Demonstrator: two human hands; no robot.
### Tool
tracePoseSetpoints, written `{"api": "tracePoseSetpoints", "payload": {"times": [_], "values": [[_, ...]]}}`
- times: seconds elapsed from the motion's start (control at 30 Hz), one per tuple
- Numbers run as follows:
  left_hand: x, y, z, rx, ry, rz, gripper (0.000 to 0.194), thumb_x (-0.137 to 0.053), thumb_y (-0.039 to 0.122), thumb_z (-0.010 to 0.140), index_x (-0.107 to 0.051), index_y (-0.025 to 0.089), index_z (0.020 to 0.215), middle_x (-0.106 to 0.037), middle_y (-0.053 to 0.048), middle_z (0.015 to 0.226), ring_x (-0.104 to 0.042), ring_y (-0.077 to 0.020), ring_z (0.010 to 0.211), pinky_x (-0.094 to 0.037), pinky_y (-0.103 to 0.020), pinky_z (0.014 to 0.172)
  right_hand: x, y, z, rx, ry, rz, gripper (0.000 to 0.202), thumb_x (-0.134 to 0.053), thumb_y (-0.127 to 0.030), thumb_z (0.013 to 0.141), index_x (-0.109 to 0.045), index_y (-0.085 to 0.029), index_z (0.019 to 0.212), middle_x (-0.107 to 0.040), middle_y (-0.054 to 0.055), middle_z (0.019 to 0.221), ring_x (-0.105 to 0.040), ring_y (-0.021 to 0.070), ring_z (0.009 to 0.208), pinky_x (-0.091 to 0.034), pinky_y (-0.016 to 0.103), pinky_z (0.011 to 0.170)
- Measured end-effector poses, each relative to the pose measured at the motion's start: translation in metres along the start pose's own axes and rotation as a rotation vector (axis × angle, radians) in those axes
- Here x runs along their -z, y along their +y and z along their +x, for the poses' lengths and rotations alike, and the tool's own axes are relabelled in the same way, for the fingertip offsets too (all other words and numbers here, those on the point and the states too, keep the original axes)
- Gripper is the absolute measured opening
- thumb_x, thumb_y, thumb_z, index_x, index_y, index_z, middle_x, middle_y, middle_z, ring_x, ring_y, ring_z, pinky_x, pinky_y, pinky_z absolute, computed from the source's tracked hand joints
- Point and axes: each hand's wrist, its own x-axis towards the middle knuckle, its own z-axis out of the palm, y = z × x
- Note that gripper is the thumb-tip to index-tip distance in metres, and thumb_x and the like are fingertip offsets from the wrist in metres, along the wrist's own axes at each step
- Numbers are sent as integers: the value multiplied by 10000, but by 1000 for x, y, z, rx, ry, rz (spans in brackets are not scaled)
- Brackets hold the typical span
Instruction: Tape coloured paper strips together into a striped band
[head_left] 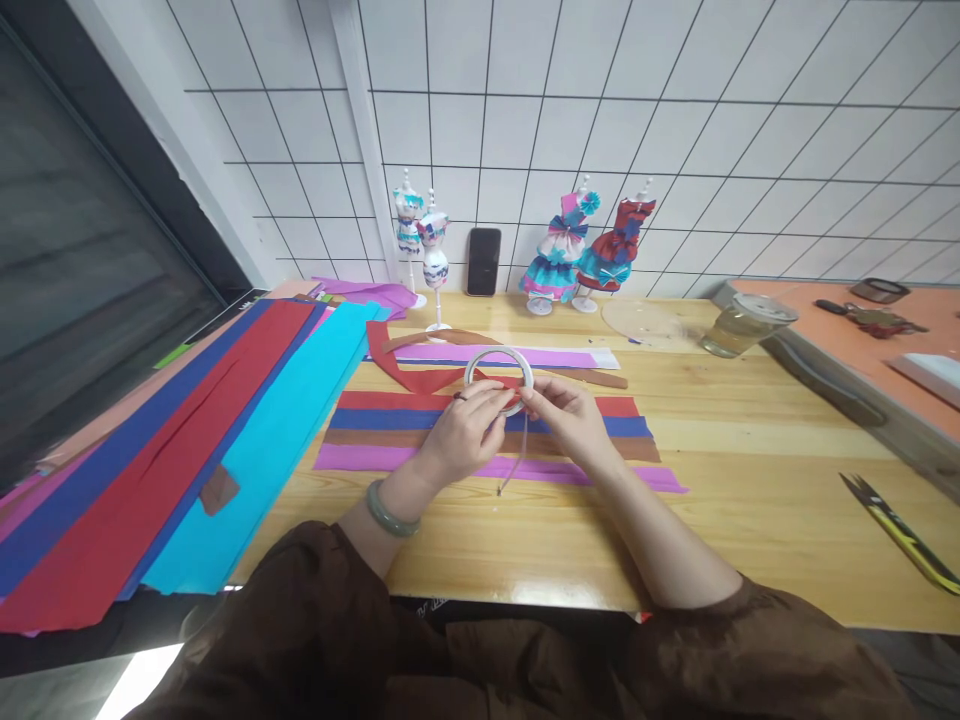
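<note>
Both of my hands meet over the middle of the table around a white roll of tape (528,370), held upright with its ring facing me. My left hand (465,430) pinches the lower left of the roll. The fingertips of my right hand (574,415) are closed on its right edge. From there a thin tail of tape (523,450) hangs down. Under my hands lie flat crepe-paper strips: red (619,406), blue (630,427), brown (641,447) and purple (660,478). Just behind the roll, a loose red strip (416,380) bends across the table.
Wide paper sheets, including red (172,420) and turquoise (292,420), cover the left side. Small mannequins (435,262), some in paper dresses (553,265), and a phone (484,262) stand at the wall. A cup (739,325) and yellow-black snips (904,535) are on the right.
</note>
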Motion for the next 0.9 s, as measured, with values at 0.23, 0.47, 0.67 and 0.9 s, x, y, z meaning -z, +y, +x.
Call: {"api": "tracePoseSetpoints", "payload": {"times": [0.23,0.47,0.67,0.9], "values": [[9,10,4,169,40,-191,286,-429,255,881,-566,152,1110,-595,-124,1163,-495,-235,1149,-382,-429,995,-12,4,-11,320,-18,-381,221,-577,-386,803,-646,-220,931,-560,29,722,-522,166,691,-458,327,676],[7,17,10,585,198,-871,235,-539,333,833,-578,168,995,-653,-97,1070,-616,-210,973,-500,-330,804,-19,6,-16,485,-66,-510,245,-574,-330,817,-619,-263,1049,-627,70,911,-570,210,863,-464,367,779],[15,6,14,711,385,-1123,218,-603,300,785,-589,144,936,-690,-98,954,-629,-221,966,-479,-372,860,-21,4,-17,371,-69,-408,317,-569,-348,825,-593,-250,1125,-634,75,1005,-578,206,935,-456,376,854],[22,-5,14,737,434,-1224,220,-589,301,787,-591,140,938,-688,-106,960,-627,-242,984,-465,-426,884,-24,4,-16,137,-131,-282,244,-531,-372,846,-650,-219,995,-668,55,999,-590,196,927,-441,339,839]]}}
